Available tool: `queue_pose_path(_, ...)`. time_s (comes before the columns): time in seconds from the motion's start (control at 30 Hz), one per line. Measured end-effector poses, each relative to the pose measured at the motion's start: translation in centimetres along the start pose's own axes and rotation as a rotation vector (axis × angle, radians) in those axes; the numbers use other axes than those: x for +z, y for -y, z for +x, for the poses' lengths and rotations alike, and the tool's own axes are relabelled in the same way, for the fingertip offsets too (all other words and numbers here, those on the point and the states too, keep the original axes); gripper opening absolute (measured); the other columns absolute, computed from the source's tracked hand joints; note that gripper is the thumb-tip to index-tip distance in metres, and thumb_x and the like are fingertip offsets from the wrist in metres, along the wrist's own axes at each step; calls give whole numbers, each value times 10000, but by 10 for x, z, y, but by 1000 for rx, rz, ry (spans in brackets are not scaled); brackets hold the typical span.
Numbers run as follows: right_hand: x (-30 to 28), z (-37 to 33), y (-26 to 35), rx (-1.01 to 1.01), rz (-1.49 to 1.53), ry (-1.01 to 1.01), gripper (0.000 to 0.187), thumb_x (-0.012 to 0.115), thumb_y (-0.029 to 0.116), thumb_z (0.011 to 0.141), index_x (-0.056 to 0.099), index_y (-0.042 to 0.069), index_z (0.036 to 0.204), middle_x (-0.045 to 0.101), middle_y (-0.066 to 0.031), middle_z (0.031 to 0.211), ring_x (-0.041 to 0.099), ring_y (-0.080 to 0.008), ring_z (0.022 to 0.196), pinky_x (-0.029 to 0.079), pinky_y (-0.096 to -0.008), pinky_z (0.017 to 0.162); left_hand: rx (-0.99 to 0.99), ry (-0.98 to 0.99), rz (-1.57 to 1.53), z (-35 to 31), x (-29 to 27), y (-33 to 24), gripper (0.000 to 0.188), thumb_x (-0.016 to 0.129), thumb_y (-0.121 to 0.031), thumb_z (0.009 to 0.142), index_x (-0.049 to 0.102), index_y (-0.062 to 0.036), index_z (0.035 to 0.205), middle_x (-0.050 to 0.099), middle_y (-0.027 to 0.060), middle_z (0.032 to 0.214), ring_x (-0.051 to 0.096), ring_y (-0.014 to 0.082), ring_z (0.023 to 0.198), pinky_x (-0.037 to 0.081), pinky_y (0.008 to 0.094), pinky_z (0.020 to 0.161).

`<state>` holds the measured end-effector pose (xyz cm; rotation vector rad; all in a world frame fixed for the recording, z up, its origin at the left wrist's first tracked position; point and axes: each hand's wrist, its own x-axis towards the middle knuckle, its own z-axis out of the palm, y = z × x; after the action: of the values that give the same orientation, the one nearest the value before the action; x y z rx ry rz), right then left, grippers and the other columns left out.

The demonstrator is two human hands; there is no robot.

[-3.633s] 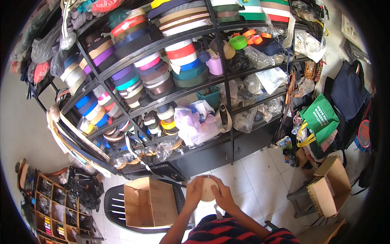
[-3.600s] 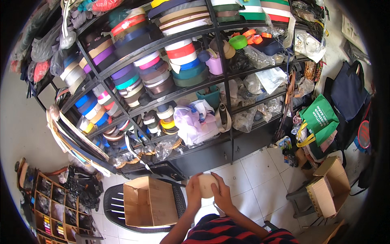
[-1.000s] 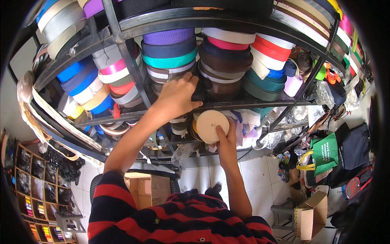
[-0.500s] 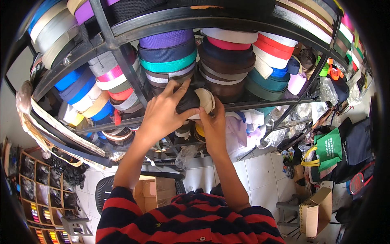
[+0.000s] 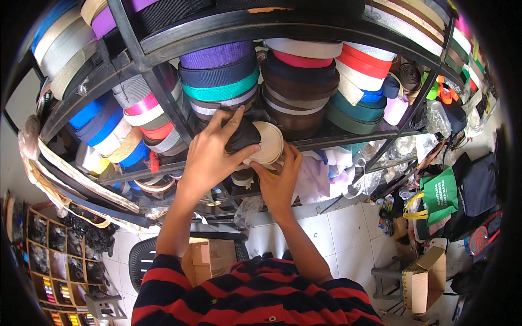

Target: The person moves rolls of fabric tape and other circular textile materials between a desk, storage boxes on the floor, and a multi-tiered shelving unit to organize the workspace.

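Observation:
At the shelf's front edge, my left hand [image 5: 209, 157] is closed round a black roll of webbing [image 5: 244, 136], fingers over its top and thumb at its near side. Against it, on the right, a cream roll of webbing [image 5: 268, 140] is tilted with its round face up. My right hand [image 5: 280, 182] grips the cream roll from below and the right. The left thumb tip lies at the cream roll's edge. Behind the hands stand a stack with purple, navy and teal rolls [image 5: 218, 84] and a stack of mostly dark brown rolls [image 5: 296, 87].
A black metal shelf frame [image 5: 348, 140] crosses in front of me, its upright post [image 5: 176, 103] left of my hands. Red and white rolls [image 5: 361, 68] stand to the right. Below are clear plastic bags [image 5: 249, 212], a cardboard box [image 5: 220, 255] and a black chair [image 5: 142, 261].
The cream roll has tipped so its round face now shows more fully. My right hand has shifted slightly down and left; my left hand stays on the black roll.

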<state>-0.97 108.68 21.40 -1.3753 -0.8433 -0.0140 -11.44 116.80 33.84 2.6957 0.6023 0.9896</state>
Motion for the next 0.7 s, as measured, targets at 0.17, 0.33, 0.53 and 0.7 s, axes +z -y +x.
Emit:
queue_pose_path(0.17, 4, 0, 30, 232, 386, 11, 752, 780, 41, 747, 327, -29, 1343, 405, -173, 1264, 519, -271, 1155, 511, -345, 923, -18, -43, 23, -8, 1, 8, 713, 796, -313, 710, 541, 3, 1297, 585, 142, 1089, 645, 351, 891, 508, 431, 742)
queue_pose_path(0.33, -5, -1, 25, 392, 698, 23, 713, 733, -24, 777, 288, 7, 1333, 452, -156, 1268, 520, -254, 1165, 497, -334, 932, -63, -75, -46, -20, -1, 7, 717, 806, -301, 702, 542, 7, 1293, 594, 146, 1080, 647, 351, 878, 509, 422, 719)
queue_pose_path(0.53, -62, -24, 16, 342, 643, -157, 708, 682, -100, 756, 283, 72, 1316, 470, -163, 1281, 502, -254, 1182, 435, -376, 992, 65, -65, -26, -18, 22, 1, 690, 812, -241, 693, 536, -9, 1281, 595, 173, 1066, 621, 371, 916, 519, 418, 780)
queue_pose_path(0.7, -97, -30, 7, 370, 544, -238, 708, 671, -88, 762, 276, 69, 1328, 462, -177, 1295, 493, -269, 1192, 437, -393, 993, 93, -6, 36, -3, 53, 2, 600, 780, -222, 727, 561, -49, 1259, 511, 157, 1148, 576, 363, 993, 505, 428, 792)
